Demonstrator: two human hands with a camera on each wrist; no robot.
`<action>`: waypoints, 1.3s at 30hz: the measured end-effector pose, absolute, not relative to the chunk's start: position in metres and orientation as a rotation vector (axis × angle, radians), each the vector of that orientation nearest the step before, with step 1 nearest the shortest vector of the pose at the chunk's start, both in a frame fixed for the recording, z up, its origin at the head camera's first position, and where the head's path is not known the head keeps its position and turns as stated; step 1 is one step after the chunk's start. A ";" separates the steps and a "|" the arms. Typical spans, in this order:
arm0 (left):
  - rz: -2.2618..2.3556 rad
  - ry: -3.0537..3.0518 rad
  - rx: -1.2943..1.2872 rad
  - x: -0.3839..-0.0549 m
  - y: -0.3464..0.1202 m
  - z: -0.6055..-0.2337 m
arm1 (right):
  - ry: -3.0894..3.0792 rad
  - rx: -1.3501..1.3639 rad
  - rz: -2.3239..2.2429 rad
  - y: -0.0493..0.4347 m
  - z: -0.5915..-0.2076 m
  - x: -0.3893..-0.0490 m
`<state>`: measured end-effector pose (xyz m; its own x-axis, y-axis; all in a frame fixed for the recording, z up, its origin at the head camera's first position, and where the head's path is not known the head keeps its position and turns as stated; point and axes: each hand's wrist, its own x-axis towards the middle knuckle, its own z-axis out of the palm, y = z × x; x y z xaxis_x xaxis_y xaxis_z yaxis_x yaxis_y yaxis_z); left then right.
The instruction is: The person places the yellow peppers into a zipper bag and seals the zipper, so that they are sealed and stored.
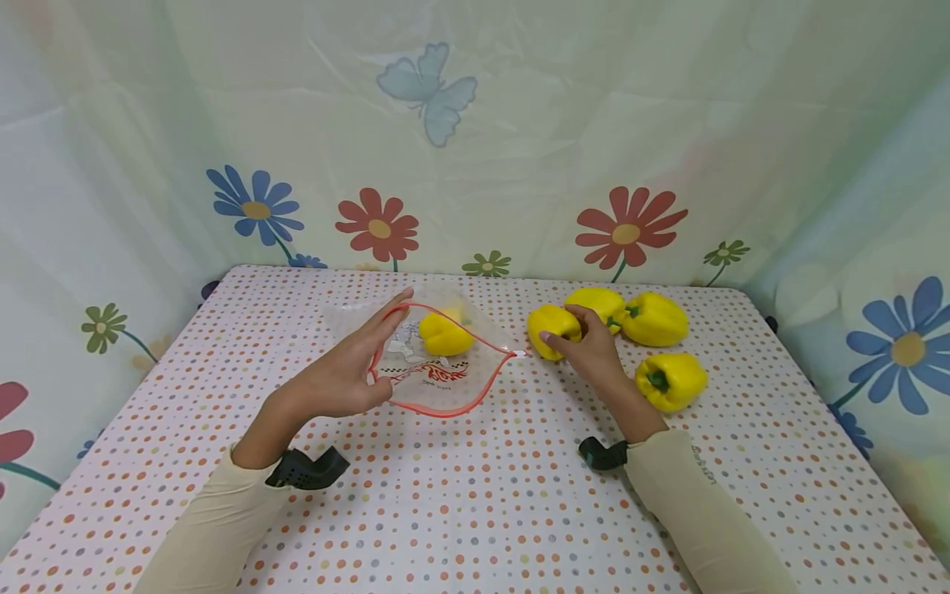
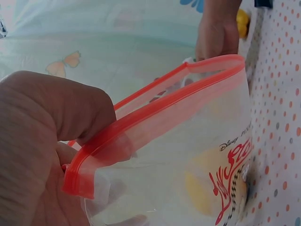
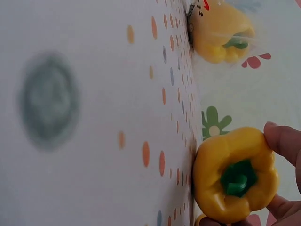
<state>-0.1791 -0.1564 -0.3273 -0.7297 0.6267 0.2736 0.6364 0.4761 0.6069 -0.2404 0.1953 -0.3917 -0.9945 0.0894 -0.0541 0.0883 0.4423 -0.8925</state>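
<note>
A clear zip bag (image 1: 445, 388) with a red-edged mouth and red lettering lies on the table, its mouth spread apart. My left hand (image 1: 341, 363) holds the rim at the bag's left end; in the left wrist view, fingers of that hand (image 2: 51, 117) hook over the red zip edge (image 2: 164, 103). Inside the bag is one yellow bell pepper (image 1: 444, 332). To the right of the bag, my right hand (image 1: 594, 346) grips another yellow bell pepper (image 1: 547, 330) between thumb and fingers. Its green stem (image 3: 238, 181) shows in the right wrist view, where the pepper appears at the table surface.
Behind and right of the right hand lie two more yellow peppers (image 1: 656, 319), side by side. Another single pepper (image 1: 671, 381) sits nearer, beside the right wrist. The dotted table (image 1: 460, 511) ends at the back against a flower-printed curtain (image 1: 490, 190).
</note>
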 end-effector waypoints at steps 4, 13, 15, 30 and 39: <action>-1.114 -2.688 -1.153 -0.179 -0.156 -0.327 | -2.679 -0.130 1.625 0.197 -0.390 -0.239; -1.115 -2.697 -1.153 -0.179 -0.155 -0.326 | -2.691 -0.212 1.634 0.199 -0.388 -0.235; -1.112 -2.697 -1.154 -0.179 -0.155 -0.326 | -2.702 -0.245 1.636 0.200 -0.387 -0.234; -1.102 -2.707 -1.147 -0.180 -0.156 -0.326 | -2.719 -0.161 1.613 0.208 -0.369 -0.228; -1.110 -2.717 -1.141 -0.179 -0.156 -0.326 | -2.650 -0.020 1.718 0.207 -0.351 -0.214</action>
<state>-0.1787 -0.1557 -0.3255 -0.7374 0.6279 0.2489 0.6226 0.4890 0.6109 -0.2140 0.2067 -0.3508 -0.9998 0.0018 -0.0208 0.0197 0.4079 -0.9128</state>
